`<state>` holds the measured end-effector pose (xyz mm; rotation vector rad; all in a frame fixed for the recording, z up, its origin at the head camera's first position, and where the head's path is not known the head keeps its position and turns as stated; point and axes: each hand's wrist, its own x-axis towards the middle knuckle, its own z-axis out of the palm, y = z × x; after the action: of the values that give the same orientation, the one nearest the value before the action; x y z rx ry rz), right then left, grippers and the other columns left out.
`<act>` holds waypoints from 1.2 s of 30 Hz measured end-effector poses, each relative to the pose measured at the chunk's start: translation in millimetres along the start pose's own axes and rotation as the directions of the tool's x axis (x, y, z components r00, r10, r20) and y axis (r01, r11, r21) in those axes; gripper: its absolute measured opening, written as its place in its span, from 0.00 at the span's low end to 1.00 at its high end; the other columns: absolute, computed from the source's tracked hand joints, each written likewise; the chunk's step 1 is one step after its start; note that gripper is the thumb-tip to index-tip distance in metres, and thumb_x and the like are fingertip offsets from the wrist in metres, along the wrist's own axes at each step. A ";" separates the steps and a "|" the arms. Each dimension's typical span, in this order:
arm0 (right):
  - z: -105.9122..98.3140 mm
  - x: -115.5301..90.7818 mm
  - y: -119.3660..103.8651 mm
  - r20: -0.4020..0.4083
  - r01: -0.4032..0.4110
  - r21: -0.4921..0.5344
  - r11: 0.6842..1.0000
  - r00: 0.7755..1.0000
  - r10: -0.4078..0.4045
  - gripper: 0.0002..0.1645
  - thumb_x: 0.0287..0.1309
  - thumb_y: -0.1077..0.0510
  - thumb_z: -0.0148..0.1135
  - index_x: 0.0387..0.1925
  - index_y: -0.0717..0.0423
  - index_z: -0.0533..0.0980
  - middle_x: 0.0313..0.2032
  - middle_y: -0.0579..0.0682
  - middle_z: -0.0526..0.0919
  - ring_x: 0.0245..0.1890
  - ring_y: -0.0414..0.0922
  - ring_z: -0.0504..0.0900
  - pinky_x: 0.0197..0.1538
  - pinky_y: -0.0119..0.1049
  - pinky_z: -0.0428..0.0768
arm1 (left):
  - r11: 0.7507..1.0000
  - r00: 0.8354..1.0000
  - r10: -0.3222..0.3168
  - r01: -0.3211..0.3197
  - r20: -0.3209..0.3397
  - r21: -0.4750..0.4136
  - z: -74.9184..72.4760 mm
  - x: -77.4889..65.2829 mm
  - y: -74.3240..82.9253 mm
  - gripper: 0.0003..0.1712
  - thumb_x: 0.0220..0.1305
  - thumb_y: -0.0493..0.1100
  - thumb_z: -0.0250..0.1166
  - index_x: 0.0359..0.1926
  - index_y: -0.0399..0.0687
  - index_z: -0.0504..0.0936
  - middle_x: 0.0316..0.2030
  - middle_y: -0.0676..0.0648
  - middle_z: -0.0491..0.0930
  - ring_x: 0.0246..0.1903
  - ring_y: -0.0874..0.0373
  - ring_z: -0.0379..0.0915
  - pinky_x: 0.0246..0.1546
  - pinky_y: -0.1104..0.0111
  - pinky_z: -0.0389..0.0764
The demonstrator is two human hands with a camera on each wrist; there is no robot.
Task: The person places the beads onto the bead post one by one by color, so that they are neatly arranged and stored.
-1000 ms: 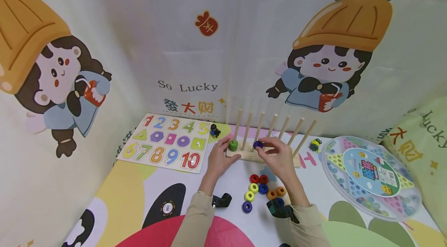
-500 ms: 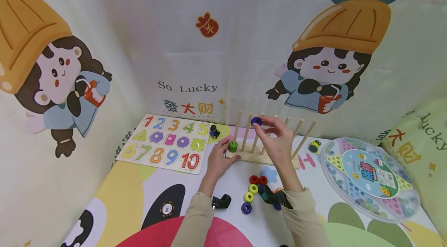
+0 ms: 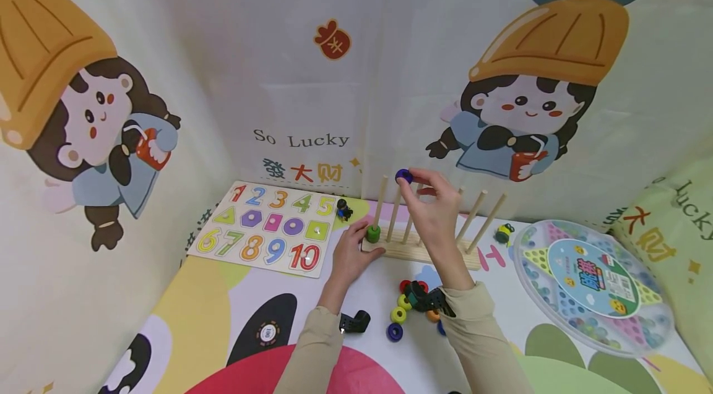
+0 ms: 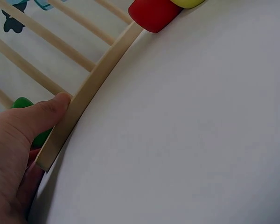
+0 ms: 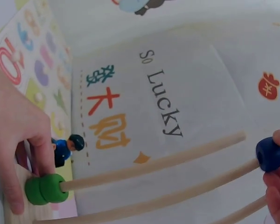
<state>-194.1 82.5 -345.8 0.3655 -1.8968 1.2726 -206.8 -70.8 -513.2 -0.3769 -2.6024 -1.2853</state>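
A wooden peg rack point(image 3: 409, 250) with a row of upright pegs stands near the back wall. My left hand point(image 3: 350, 258) grips its left end, thumb against the front edge of the base point(image 4: 86, 98). Two green rings point(image 5: 44, 189) are stacked low on the leftmost peg, beside that hand. Up at the tip of the second peg, my right hand point(image 3: 437, 214) pinches a dark blue ring point(image 5: 270, 155) between thumb and fingers. Loose rings lie in front of the rack: red point(image 4: 154, 11), yellow point(image 3: 398, 315), blue point(image 3: 395, 332) and orange point(image 3: 432, 316), partly hidden by the right wrist's camera.
Left of the rack lies a number-and-shape puzzle board point(image 3: 267, 233), with a small dark toy figure point(image 3: 343, 209) beside it. To the right are a yellow-and-black toy point(image 3: 504, 233) and a round marble game board point(image 3: 593, 286). A poker chip point(image 3: 268, 332) sits at front left.
My right hand has lifted the dark blue ring from low among the pegs and carried it up and slightly left to the second peg's tip. The left hand has stayed on the rack.
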 end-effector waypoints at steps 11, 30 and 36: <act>-2.9 2.8 -0.3 0.084 0.019 -0.104 0.994 0.996 -0.011 0.11 0.51 0.66 0.72 0.38 0.66 0.83 0.36 0.59 0.86 0.33 0.50 0.82 0.37 0.41 0.84 | 1.000 1.000 0.006 -0.006 0.012 0.027 0.6 -0.5 2.4 0.38 0.52 0.50 0.78 0.60 0.35 0.78 0.63 0.44 0.73 0.60 0.46 0.70 0.56 0.54 0.77; -47.5 -38.3 3.8 0.405 -0.292 0.071 0.954 0.883 0.240 0.11 0.59 0.66 0.67 0.44 0.64 0.83 0.42 0.58 0.86 0.40 0.44 0.84 0.45 0.26 0.82 | 1.000 1.000 -0.010 0.011 0.016 -0.005 0.2 1.7 -2.0 0.39 0.52 0.51 0.77 0.60 0.34 0.77 0.64 0.44 0.72 0.59 0.47 0.70 0.56 0.57 0.77; -64.3 -67.2 14.1 0.455 -0.348 0.095 0.933 0.848 0.271 0.11 0.59 0.66 0.67 0.44 0.63 0.83 0.42 0.58 0.86 0.39 0.42 0.84 0.45 0.28 0.83 | 1.000 1.000 0.003 -0.003 0.002 -0.022 1.0 1.3 -3.2 0.39 0.51 0.49 0.78 0.59 0.32 0.77 0.64 0.43 0.72 0.59 0.46 0.70 0.56 0.58 0.78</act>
<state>-130.7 132.3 -394.4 0.4798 -2.2970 1.6922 -209.1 -71.8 -515.7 -0.3856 -2.5908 -1.3144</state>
